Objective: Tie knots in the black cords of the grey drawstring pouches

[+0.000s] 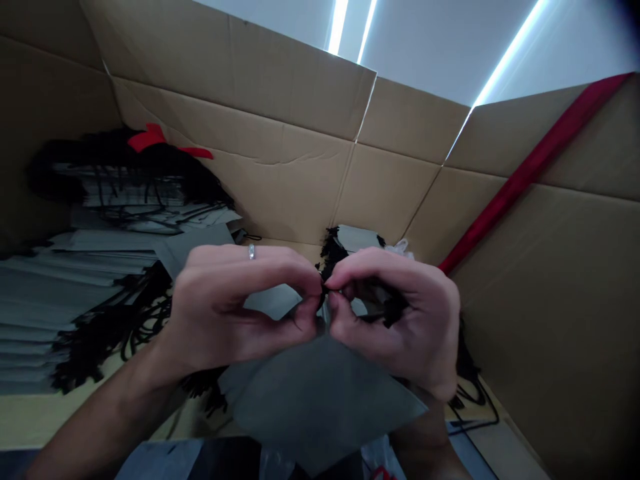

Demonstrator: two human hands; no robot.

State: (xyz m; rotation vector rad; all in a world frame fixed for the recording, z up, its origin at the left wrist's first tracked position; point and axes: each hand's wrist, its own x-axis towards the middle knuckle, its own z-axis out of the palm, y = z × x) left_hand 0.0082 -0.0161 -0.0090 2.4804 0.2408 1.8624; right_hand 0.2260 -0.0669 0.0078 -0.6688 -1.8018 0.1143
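In the middle of the head view, my left hand [215,307], with a ring on one finger, and my right hand [415,320] meet fingertip to fingertip. Both are closed in a pinch on a thin black cord [395,309], part of which runs through my right palm. Just below the fingertips hangs a flat grey paper piece [325,400], its top edge at the pinch. My fingers hide most of the spot where cord and paper meet. Whether the cord passes through the paper, I cannot tell.
Stacks of grey paper pieces [35,293] with black cords [85,353] lie at the left. A cord bundle with a red strip [147,138] tops the rear stack. Another small stack [357,237] stands behind my hands. Cardboard walls [280,160] enclose the table; a dark red band [530,173] crosses the right one.
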